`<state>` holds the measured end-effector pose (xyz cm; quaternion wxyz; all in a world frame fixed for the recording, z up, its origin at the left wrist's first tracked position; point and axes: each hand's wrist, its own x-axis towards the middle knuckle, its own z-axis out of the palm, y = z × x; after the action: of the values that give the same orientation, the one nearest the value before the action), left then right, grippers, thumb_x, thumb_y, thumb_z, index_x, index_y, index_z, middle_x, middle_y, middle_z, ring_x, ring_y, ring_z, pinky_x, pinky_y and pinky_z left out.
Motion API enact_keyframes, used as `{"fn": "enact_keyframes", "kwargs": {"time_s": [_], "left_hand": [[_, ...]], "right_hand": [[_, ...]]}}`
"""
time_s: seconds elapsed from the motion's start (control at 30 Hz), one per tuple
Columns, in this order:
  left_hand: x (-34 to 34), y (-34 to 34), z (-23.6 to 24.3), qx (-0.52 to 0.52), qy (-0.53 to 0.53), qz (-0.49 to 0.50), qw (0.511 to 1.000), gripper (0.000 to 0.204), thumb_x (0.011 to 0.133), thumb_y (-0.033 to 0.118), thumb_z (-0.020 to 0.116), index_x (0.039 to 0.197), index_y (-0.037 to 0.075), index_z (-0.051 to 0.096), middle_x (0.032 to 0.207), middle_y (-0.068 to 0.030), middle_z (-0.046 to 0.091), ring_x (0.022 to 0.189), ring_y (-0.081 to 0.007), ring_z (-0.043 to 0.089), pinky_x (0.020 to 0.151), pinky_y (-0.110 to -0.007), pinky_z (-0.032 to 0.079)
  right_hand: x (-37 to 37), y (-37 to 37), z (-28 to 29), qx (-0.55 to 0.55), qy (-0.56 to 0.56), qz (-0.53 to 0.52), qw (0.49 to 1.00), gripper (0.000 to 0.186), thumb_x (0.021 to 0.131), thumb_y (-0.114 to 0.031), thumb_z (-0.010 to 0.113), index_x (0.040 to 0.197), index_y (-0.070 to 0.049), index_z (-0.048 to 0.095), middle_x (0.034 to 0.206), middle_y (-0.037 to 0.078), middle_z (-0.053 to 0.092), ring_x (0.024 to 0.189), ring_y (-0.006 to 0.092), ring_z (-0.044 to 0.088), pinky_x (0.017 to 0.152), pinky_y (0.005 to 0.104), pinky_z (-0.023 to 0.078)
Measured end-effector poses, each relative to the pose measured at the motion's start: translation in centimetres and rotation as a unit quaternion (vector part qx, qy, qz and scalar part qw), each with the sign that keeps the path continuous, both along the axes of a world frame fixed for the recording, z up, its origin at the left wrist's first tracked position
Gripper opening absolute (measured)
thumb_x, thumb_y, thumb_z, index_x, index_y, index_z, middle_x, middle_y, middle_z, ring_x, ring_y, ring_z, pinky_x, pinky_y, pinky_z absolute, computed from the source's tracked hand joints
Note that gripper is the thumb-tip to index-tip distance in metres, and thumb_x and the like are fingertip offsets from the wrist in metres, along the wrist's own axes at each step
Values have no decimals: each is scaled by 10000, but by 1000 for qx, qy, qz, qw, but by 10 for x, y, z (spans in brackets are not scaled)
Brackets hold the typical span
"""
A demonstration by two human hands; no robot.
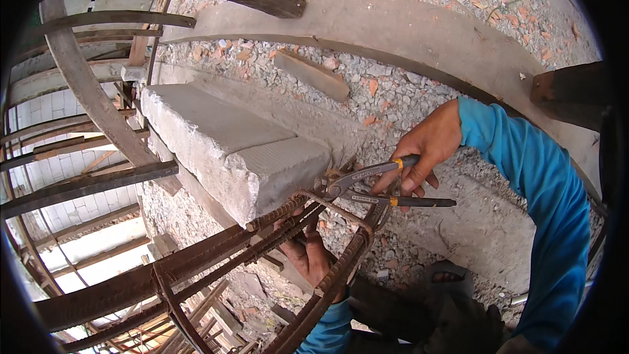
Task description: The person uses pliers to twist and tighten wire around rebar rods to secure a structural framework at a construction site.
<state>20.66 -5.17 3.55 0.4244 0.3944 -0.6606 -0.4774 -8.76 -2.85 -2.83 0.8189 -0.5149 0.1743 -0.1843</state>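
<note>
Holding end-cutting pincers [367,174] in the right hand [429,141], with fingers curled round the upper handle; could pinch fingers between handles by closing abruptly; could skid along the rebar cage [344,265] left of these fingertips through a loose bite, knocking the left hand [311,259] below; cannot tell left-finger grip.

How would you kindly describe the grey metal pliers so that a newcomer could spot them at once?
Start at the pale grey, rectangular blockwork left of centre. Just off its right end, beside rusty ribbed steel bars, the bare right hand holds the grey metal pliers. Their two spread handles, black with yellow bands, set them apart from the brown bars.
</note>
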Motion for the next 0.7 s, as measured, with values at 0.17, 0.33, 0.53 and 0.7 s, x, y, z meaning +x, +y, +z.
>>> {"fn": "enact_keyframes", "kwargs": {"time_s": [0.17, 0.33, 0.53, 0.7], "left_hand": [[-2, 1, -2, 22, -30, 69, 997, 520, 929, -28, 483, 1427, 44, 352, 1326, -147, 445, 1229, -253, 450, 1048, -410, 399], [-3, 2, 0, 26, 28, 25, 999, 541, 939, -12, 493, 1446, 38, 313, 1315, -152, 475, 1213, -241, 463, 1066, -405, 372], [7, -1, -14, -57, -50, 6, 997, 522, 961, 49, 507, 1444, 15, 312, 1313, -147, 475, 1206, -222, 454, 1071, -407, 333], [8, 0, -9, -66, -110, 42, 991, 503, 970, 100, 524, 1432, 17, 344, 1295, -137, 461, 1197, -217, 440, 1069, -373, 305]], "right_hand": [[3, -5, -10, 27, -55, 22, 998, 613, 1005, -270, 494, 1498, -27, 221, 1225, 106, 617, 955, 143, 593, 763, 298, 537], [6, -9, -7, 34, -94, 58, 993, 607, 1004, -267, 495, 1482, 6, 238, 1172, 106, 639, 951, 144, 607, 766, 300, 536], [21, 11, -4, 109, -121, 9, 987, 460, 969, -219, 574, 1310, 52, 425, 1001, 98, 665, 918, 143, 629, 755, 302, 530], [22, 26, 35, 48, 83, -103, 990, 446, 868, -192, 699, 1222, -4, 504, 877, 83, 679, 798, 198, 664, 713, 319, 529]]}}
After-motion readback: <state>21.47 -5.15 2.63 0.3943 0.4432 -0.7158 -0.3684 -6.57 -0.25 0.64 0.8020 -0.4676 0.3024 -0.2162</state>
